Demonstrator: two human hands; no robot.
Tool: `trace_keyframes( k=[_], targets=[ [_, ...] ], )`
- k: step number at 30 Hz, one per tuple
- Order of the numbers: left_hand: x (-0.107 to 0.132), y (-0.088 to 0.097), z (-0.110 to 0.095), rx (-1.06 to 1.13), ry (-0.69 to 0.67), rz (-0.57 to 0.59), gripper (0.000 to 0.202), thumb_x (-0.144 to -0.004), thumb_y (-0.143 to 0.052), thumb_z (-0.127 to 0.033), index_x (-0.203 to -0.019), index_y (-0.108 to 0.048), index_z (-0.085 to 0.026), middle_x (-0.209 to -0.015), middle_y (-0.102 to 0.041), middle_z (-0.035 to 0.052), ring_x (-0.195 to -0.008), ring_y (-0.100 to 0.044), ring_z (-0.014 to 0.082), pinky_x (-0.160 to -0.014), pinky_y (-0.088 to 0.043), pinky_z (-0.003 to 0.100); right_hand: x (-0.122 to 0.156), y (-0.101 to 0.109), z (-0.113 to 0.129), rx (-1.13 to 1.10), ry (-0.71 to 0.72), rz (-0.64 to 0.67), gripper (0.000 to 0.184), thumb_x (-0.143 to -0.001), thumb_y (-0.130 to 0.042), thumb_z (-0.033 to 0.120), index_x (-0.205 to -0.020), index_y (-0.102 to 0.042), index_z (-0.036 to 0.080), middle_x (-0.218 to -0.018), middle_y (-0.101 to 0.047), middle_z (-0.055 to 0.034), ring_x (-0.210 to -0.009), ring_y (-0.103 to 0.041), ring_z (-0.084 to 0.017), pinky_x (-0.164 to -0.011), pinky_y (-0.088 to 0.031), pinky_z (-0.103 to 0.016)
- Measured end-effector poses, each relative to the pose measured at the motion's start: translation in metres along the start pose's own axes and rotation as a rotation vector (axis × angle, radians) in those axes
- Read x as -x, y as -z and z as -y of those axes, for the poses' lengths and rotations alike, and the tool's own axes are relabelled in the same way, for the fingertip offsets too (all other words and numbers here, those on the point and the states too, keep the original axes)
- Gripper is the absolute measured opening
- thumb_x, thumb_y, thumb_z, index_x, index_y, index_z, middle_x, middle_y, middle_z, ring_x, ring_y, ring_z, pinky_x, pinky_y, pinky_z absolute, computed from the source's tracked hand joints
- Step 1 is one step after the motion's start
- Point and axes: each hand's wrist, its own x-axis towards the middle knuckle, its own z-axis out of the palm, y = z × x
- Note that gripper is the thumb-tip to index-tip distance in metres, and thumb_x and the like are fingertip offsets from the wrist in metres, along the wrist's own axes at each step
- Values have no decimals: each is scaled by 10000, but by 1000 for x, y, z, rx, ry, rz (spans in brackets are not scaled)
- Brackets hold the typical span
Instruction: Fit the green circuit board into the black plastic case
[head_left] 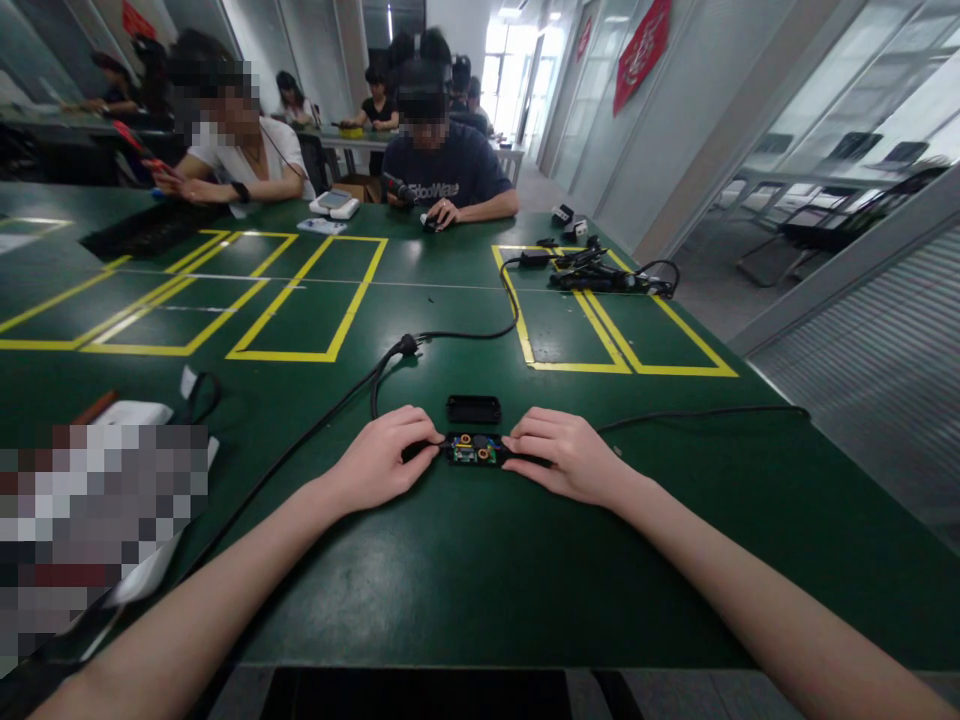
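Observation:
An opened black power adapter [474,449] lies on the green table [450,560] right in front of me, its circuit board with a copper coil showing. My left hand [382,458] pinches its left end where a black cable [330,410] comes out. My right hand [566,452] grips its right end, where a second cable [697,413] runs off to the right. The adapter's black lid [473,408] lies flat just behind it, touched by neither hand.
Yellow tape rectangles [300,300] mark the table. More black adapters and cables [600,272] lie at the back right. White items [131,412] sit at my left. Two people [442,170] sit across the table; others work at tables behind.

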Motion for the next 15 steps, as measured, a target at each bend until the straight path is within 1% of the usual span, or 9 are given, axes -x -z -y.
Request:
trace_keyframes(
  k=[2,6,9,11,13,15],
  targets=[
    [0,-1,2,-24,-12,-11,171,-992,-538,-192,-955,-705,-190,-985,-705,71,-932,-658,214,-847,-543,339,-1,-1,1,-5,1,-1,274,-1053,-559,339,-924,-739,178,-902,-750,-94,-809,-660,-209,-726,-552,-343],
    [1,-3,2,-45,-11,-19,178,-998,-533,-182,-970,-708,-186,-1005,-719,73,-940,-664,216,-860,-549,353,0,-2,1,-27,-4,-27,256,-1039,-582,336,-898,-721,172,-892,-743,-93,-795,-644,-202,-713,-538,-336],
    [0,-4,-2,-60,19,-30,118,-961,-577,-191,-966,-695,-187,-967,-723,64,-914,-657,224,-840,-547,366,1,-2,-1,-119,-28,-48,204,-998,-615,338,-911,-712,181,-889,-741,-90,-802,-653,-207,-726,-536,-353],
    [-1,-4,-5,-66,54,-41,96,-918,-616,-197,-979,-689,-189,-936,-722,55,-892,-651,229,-834,-546,380,1,-3,-4,-165,-71,-81,176,-979,-611,322,-936,-714,186,-898,-741,-89,-815,-668,-215,-753,-540,-372],
    [-1,-4,-7,-58,75,-47,180,-891,-638,-210,-1061,-692,-188,-981,-727,62,-922,-656,241,-860,-550,399,1,-6,-7,-148,-166,-128,195,-990,-583,309,-1041,-727,187,-986,-746,-106,-897,-688,-237,-812,-550,-400],
    [-1,-6,-8,-59,67,-47,308,-884,-658,-245,-1185,-688,-191,-1141,-717,96,-1042,-660,272,-931,-551,441,1,-10,-9,-104,-290,-144,307,-1015,-547,314,-1255,-701,199,-1168,-724,-137,-1054,-677,-273,-903,-552,-447]
  ],
)
